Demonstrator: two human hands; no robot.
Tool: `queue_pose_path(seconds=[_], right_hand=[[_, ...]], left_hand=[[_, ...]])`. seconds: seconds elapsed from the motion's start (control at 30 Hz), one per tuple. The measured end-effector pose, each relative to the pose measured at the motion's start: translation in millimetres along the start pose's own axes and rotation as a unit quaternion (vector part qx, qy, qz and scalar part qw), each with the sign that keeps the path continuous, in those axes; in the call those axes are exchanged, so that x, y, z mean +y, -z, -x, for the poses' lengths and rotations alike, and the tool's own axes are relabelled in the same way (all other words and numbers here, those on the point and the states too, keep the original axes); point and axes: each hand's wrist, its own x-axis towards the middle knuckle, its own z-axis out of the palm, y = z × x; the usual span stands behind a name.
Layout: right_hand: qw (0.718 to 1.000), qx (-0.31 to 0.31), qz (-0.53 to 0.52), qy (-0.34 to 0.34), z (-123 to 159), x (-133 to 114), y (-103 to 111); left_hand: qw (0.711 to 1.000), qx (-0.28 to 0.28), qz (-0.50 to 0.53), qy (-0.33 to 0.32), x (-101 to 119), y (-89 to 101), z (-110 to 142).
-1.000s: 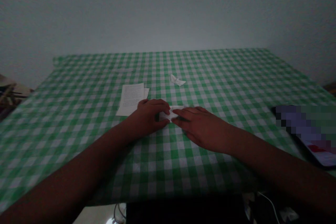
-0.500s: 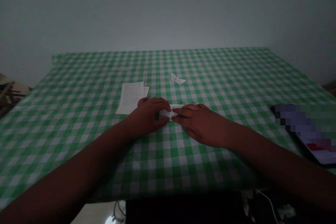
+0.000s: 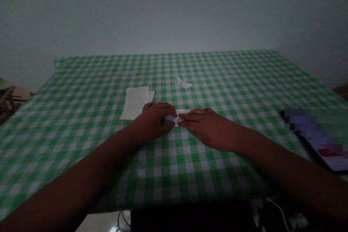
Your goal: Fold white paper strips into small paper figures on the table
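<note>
A small folded piece of white paper lies on the checked tablecloth, mostly covered by both hands. My left hand curves around its left part, the fingers on the far edge and the thumb on the near edge. From the right, my right hand presses its fingertips on the middle of the paper, with the fingers close together and stretched leftward. The fingertips of the two hands almost meet. Faint lines or print show on the paper between them.
Printed sheets lie just beyond my left hand. A small folded paper piece rests farther back. At the right edge is a dark tablet-like device, partly pixelated. The green and white tablecloth reaches back to a plain wall.
The camera view has shifted slightly, so the table sits a little lower. Both hands keep nearly the same place, and the paper surface between the fingertips looks slightly different.
</note>
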Motion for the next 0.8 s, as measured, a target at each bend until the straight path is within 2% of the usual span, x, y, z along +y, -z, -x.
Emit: queue_pose_path(seconds=[0.8], right_hand=[[1.0,0.003,0.001,-0.016,-0.1,-4.1,2.9]], left_hand=[[1.0,-0.003,-0.004,-0.002,0.9,0.7,0.8]])
